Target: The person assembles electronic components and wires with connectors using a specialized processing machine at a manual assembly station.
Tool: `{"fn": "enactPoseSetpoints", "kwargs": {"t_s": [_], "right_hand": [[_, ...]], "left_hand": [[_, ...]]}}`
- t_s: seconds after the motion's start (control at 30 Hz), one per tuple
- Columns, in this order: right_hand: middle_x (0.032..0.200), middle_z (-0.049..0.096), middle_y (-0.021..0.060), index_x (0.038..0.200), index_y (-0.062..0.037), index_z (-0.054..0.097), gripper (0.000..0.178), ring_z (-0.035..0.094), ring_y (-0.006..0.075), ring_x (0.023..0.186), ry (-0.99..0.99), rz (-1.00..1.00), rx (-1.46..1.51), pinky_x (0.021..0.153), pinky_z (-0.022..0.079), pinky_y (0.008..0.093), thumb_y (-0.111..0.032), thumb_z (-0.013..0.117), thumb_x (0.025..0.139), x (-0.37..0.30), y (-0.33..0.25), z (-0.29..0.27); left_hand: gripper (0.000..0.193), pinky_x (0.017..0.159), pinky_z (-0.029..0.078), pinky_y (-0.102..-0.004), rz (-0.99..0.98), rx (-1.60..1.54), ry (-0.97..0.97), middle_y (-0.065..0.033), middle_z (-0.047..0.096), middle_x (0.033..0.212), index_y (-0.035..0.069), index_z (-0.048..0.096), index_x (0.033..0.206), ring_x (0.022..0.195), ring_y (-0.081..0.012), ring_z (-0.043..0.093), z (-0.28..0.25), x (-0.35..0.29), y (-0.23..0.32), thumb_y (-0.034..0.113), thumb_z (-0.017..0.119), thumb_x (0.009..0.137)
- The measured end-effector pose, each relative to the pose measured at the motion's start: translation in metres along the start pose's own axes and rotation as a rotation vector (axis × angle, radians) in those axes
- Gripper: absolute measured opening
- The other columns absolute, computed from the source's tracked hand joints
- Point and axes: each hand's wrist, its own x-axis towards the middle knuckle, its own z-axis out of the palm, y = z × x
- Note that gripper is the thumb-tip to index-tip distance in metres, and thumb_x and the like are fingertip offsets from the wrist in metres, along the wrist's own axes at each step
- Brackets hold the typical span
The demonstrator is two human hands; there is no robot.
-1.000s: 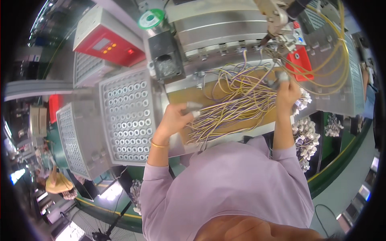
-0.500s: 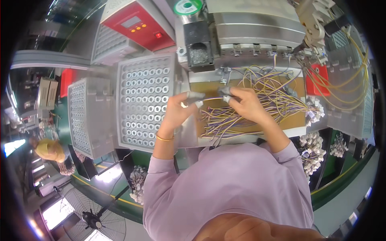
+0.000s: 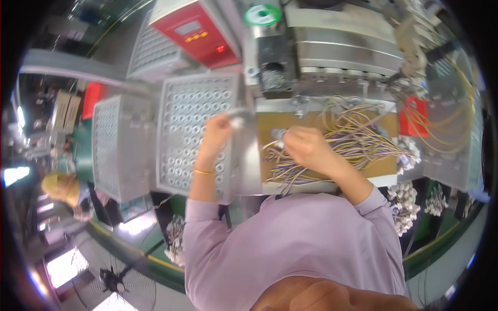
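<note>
My left hand [image 3: 217,136] hangs over the right edge of a grey tray [image 3: 234,88] that holds rows of silvery ring-shaped parts [image 3: 193,118]. Motion smears its covered fingertips, so whether they hold anything does not show. My right hand [image 3: 307,147], with grey and white covers on its fingertips, is closed in a pinch above the left ends of a bundle of yellow, white and purple wires [image 3: 358,129]. What lies in that pinch is hidden. The wires spread over a brown work board [image 3: 270,120] with pale edges.
Behind the board stands a metal machine [image 3: 342,49], with a solder spool [image 3: 263,16] and a dark holder [image 3: 275,78] to its left. A red control box [image 3: 199,33] sits behind the tray. White connectors [image 3: 404,207] hang at the right. A second tray [image 3: 111,147] stands farther left.
My left hand has moved left, away from the board to the tray's edge. My right hand has lowered slightly. The wire stretched between both hands no longer shows there.
</note>
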Motion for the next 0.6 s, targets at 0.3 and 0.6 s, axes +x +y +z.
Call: {"fn": "enactPoseSetpoints", "kwargs": {"t_s": [0.3, 0.6], "right_hand": [[0.07, 0.047, 0.0106, 0.087, -0.0028, 0.05, 0.016, 0.051, 0.0263, 0.065, -0.108, 0.042, 0.131, 0.055, 0.042, 0.0364, -0.007, 0.056, 0.072, -0.017, -0.016, -0.029], [0.067, 0.055, 0.009, 0.108, -0.0082, 0.054, 0.026, 0.055, 0.0211, 0.057, -0.18, 0.529, 0.34, 0.056, 0.043, 0.031, -0.014, 0.045, 0.085, -0.019, 0.007, -0.053]], "left_hand": [[0.042, 0.072, 0.045, -0.0425, -0.188, 1.527, 1.102, -0.0127, 0.063, 0.086, 0.011, 0.061, 0.103, 0.076, -0.0332, 0.059, -0.15, 0.093, -0.111, 0.041, 0.051, 0.077], [0.04, 0.069, 0.048, -0.0293, 0.179, -0.043, 0.628, -0.0107, 0.059, 0.097, 0.0, 0.051, 0.111, 0.077, -0.016, 0.058, -0.075, 0.041, -0.034, 0.0, 0.057, 0.071]]}}
